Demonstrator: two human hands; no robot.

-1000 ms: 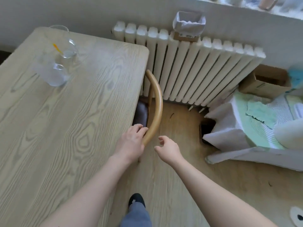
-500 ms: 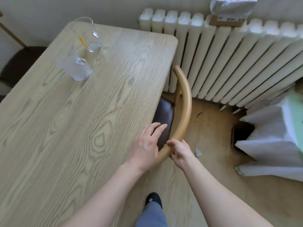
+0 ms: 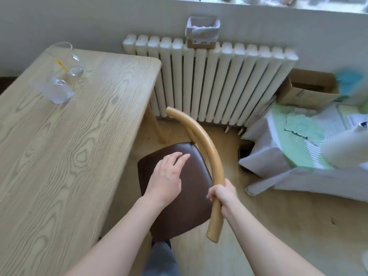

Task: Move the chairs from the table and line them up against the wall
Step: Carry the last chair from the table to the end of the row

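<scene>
A chair [image 3: 191, 198] with a dark brown seat and a curved light-wood backrest stands clear of the wooden table [image 3: 65, 146], its whole seat showing. My right hand [image 3: 223, 196] grips the near part of the backrest rail. Above the seat's far half hovers my left hand [image 3: 167, 176], fingers apart, holding nothing; whether it touches the seat is unclear. The grey wall [image 3: 99, 22] runs along the far side, behind the table and radiator.
A white radiator [image 3: 211, 82] with a small lined box [image 3: 202, 31] on top stands against the wall. Two glass vessels [image 3: 63, 76] sit on the table's far left. At right lie a cardboard box [image 3: 306, 90] and white sheeting with papers [image 3: 288, 152] on the wooden floor.
The chair has come out from under the table toward me, so its whole seat now shows. My right hand has closed on the backrest; my left hand has left the rail and spread over the seat.
</scene>
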